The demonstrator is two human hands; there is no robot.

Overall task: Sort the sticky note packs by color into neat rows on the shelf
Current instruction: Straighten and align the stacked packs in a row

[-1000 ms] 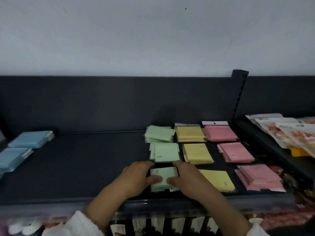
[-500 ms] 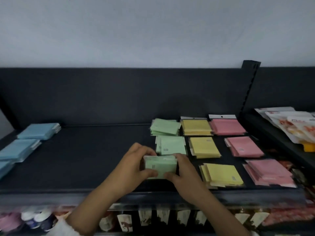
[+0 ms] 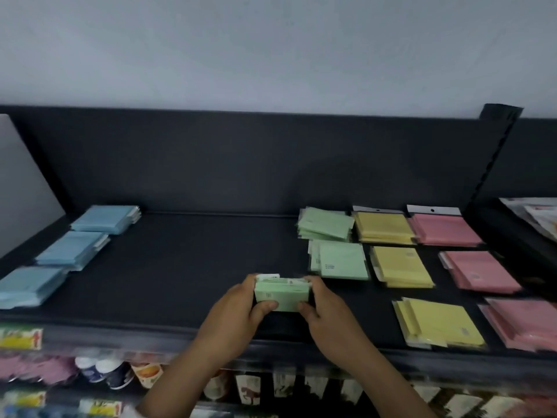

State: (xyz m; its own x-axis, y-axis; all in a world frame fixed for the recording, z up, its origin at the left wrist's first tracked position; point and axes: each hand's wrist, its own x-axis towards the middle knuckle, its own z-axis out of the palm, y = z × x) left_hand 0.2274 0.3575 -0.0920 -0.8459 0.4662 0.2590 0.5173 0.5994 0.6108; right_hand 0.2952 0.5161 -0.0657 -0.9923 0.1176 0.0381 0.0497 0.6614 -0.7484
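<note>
A stack of green sticky note packs (image 3: 281, 294) is held upright just above the dark shelf (image 3: 187, 267). My left hand (image 3: 238, 315) grips its left side and my right hand (image 3: 328, 312) grips its right side, thumbs on the near face. Two more green piles (image 3: 325, 223) (image 3: 342, 260) lie in a column at the right. Beside them run a column of yellow piles (image 3: 401, 265) and a column of pink piles (image 3: 479, 274). Three blue piles (image 3: 72, 247) line the shelf's left end.
A black upright post (image 3: 494, 152) divides this shelf from another on the right holding white and orange packets (image 3: 539, 215). Below the front edge hang small printed packs and bottles (image 3: 102, 369). The shelf's back panel is dark.
Both hands have lifted the green stack off the shelf front, tipped it upright, and carried it left of the green column. The camera view has shifted left.
</note>
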